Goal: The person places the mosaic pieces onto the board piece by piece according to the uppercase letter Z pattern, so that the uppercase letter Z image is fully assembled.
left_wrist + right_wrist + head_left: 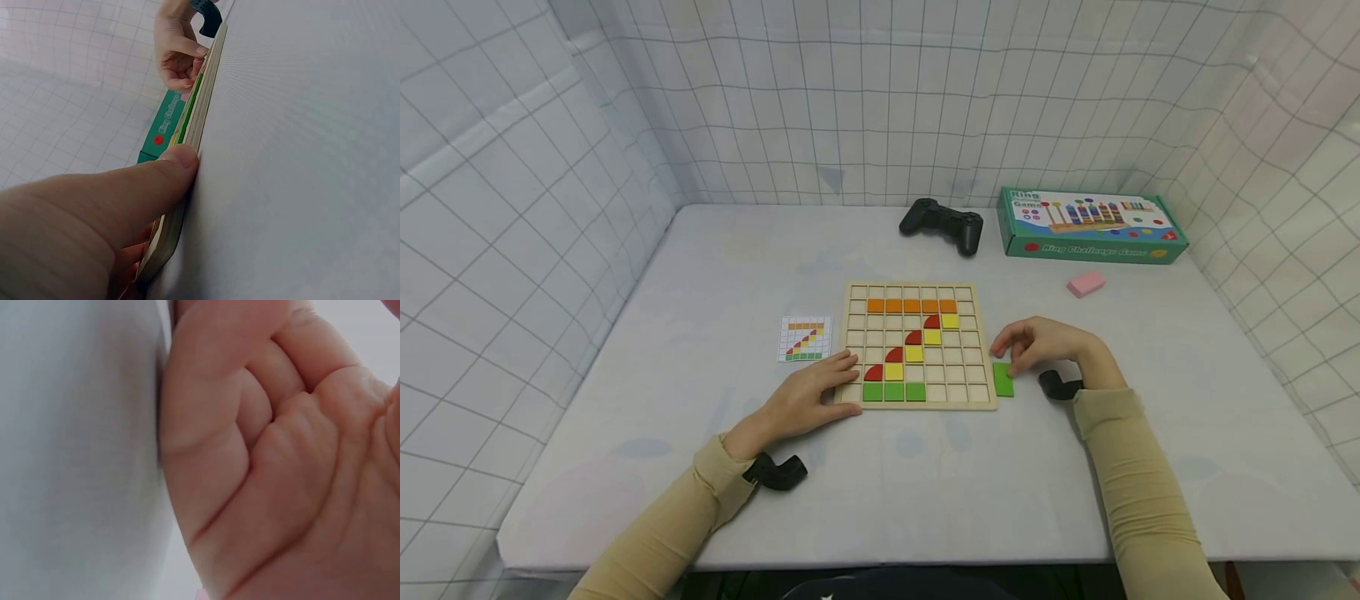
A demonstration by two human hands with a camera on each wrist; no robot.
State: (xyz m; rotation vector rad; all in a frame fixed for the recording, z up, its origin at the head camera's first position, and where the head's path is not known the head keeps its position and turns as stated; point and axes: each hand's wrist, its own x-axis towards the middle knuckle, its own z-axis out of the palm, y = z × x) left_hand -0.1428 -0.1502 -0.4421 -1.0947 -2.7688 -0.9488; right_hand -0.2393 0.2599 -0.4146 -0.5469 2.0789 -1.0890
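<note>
The wooden grid board (916, 407) lies flat, with colored tiles in its cells: an orange row at the top, red quarter-circles beside yellow squares stepping diagonally, and several green squares (894, 392) along the bottom. My left hand (808, 392) rests at its lower left corner. The fingers lie nearly straight over the left rim, while the thumb (179, 157) touches the near edge. Off the board's right side are loose green tiles (1003, 381). My right hand (1048, 343) is loosely bent over them, a fingertip at their edge. The right wrist view shows only its palm and curled fingers (212, 412), no tile.
A small pattern card (783, 340) lies left of the board, partly near my left fingers. Farther back are a black game controller (942, 223), a green Ring Challenge Game box (1093, 225) and a pink block (1086, 284). Gridded white cloth (850, 125) walls the table's back and sides.
</note>
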